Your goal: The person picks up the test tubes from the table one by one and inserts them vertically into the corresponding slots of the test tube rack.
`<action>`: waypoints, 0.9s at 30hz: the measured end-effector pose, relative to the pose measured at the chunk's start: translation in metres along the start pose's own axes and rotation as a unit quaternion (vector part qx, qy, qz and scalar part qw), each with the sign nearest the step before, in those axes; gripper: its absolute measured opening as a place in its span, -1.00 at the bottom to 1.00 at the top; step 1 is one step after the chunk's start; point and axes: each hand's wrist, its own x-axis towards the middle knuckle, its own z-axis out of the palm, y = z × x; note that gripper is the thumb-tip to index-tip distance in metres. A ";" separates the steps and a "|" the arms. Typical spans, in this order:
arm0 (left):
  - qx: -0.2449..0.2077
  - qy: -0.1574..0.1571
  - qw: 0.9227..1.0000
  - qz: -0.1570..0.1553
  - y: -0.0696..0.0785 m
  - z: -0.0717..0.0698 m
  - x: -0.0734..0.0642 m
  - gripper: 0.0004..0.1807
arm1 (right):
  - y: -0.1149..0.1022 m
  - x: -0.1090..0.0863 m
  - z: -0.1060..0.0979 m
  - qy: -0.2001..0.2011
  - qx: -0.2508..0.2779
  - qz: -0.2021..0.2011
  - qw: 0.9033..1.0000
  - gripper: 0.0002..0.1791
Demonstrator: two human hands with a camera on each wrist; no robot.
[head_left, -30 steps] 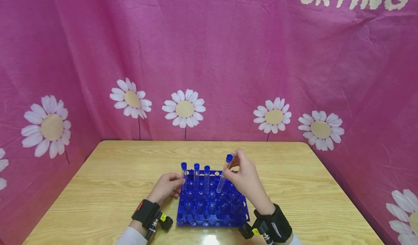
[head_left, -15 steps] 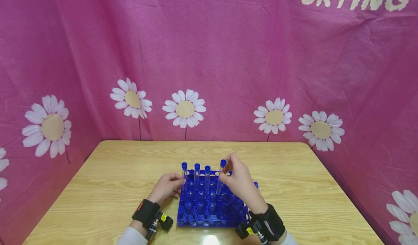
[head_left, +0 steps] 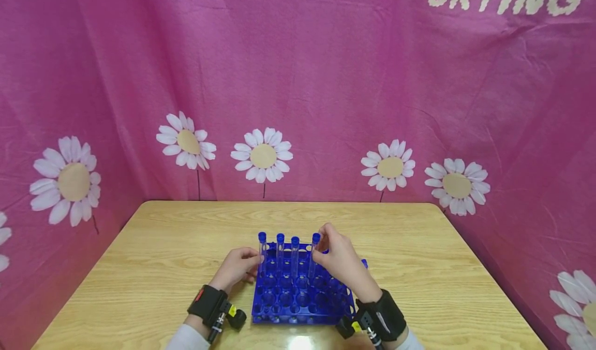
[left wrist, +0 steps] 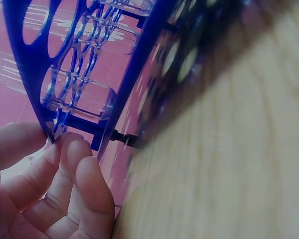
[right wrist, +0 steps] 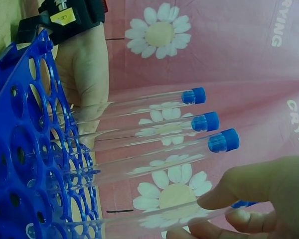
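A blue test tube rack [head_left: 302, 318] sits on the table, its plates pierced with round holes. My left hand [head_left: 235, 268] steadies its left side; in the left wrist view, thumb and fingertips pinch the rack's edge [left wrist: 132, 69]. Between the thumb and fingers of my right hand [head_left: 343, 262] is a clear, blue-capped test tube [right wrist: 139, 219], gripped near its cap. That tube stands upright, its lower end down in a rack hole. Three similar capped tubes [head_left: 295, 257] stand in a row to its left, the leftmost beside my left fingertips.
A small blue piece [head_left: 364, 263] shows past the rack's right side, mostly hidden by my right hand. The wooden table [head_left: 195, 231] ends at a pink curtain [head_left: 326, 81] printed with daisies. Each wrist wears a black strap with a camera [head_left: 238, 319].
The tube in my right hand has gone from tilted above the rack to upright and lower in a hole, shifting slightly left. My left hand has stayed in place.
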 end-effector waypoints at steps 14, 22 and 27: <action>0.000 0.000 1.000 0.001 0.000 -0.001 0.000 -0.81 | -0.002 0.000 -0.029 -0.026 0.015 0.025 0.999 -0.70; -0.005 0.002 1.000 0.001 0.001 0.000 -0.001 -0.81 | 0.029 0.008 -0.056 -0.041 -0.003 0.063 0.997 -0.69; -0.007 0.003 1.000 0.003 0.001 0.000 -0.001 -0.82 | 0.059 0.012 -0.060 -0.073 -0.048 0.102 0.991 -0.63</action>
